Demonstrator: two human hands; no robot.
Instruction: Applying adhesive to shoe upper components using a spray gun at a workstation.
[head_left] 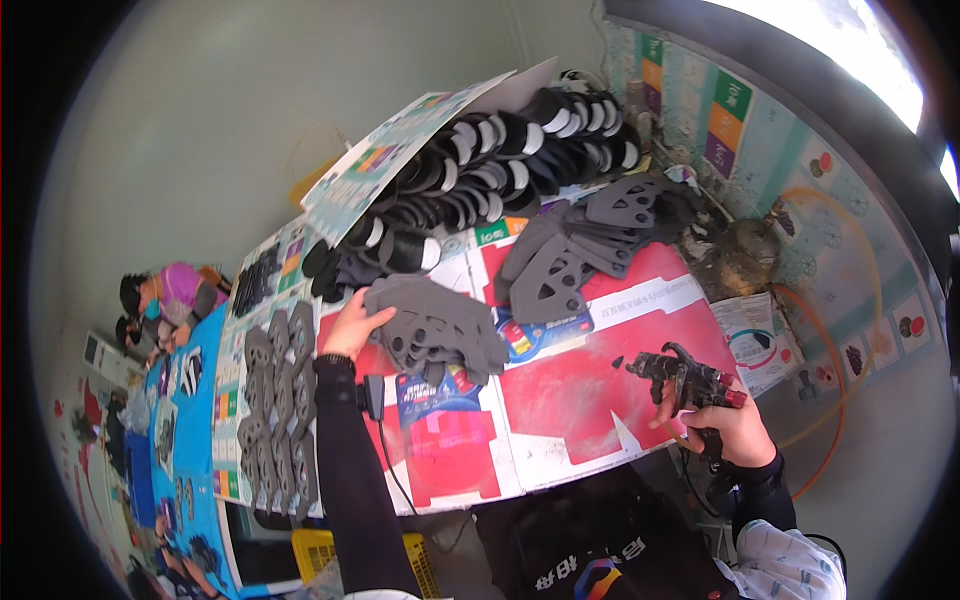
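Observation:
My left hand (352, 325) grips the left end of a stack of grey foam pieces with cut-out holes (435, 325), the thumb lying on top. The fingers under the stack are hidden. On the right, my right hand (738, 428) is wrapped round the handle of a dark, grimy spray gun (685, 382). The gun's nozzle points left, over the red and white board (570, 405). Behind the stack lies a second heap of similar grey foam pieces (560, 255).
Rows of grey foam pieces (280, 410) lie left of my arm. Black and white curved pieces (480, 160) are piled at the back beside a leaning board (400, 140). An orange hose (840, 400) hangs at the right. People sit along a blue table (200, 400) at far left.

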